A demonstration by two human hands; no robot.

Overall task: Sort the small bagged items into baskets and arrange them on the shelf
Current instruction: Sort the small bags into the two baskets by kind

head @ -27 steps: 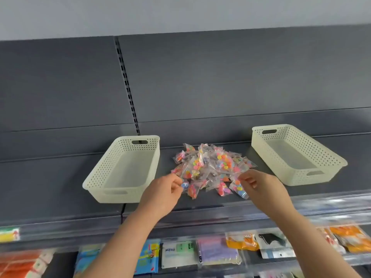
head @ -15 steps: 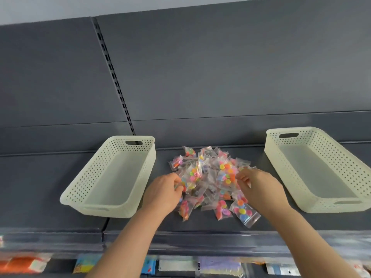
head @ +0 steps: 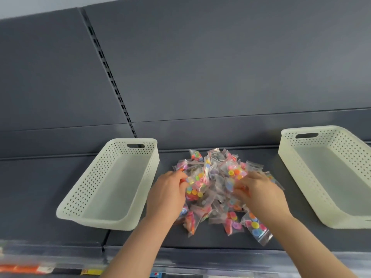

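Both of my bare arms reach forward from the bottom of the view onto a dark grey shelf (head: 40, 187). My left hand (head: 166, 194) and right hand (head: 261, 194) rest palm-down on opposite edges of a heap of small clear bags (head: 214, 177), each bag holding bright round pieces in pink, yellow, orange and blue. The heap lies between my two hands and spreads just past my fingertips toward the back of the shelf, with a few loose bags trailing back beside my wrists; one of these, a bag with yellow and blue pieces (head: 258, 230), lies just beside my right wrist. My left fingers (head: 176, 175) curl into the heap's left edge, and my right fingers (head: 255, 176) curl into its right edge; the tips sink among the plastic, so I cannot tell whether either hand pinches a bag or only touches it. Out beyond my left hand sits a cream perforated basket (head: 96, 177), angled, nothing inside. Farther out beyond my right hand sits a matching basket (head: 297, 173), cut off by the frame edge. Behind everything rises a grey back panel (head: 200, 67) with a slotted upright strip (head: 112, 81). Below my forearms, blurred coloured packets (head: 26, 268) show on a lower level.
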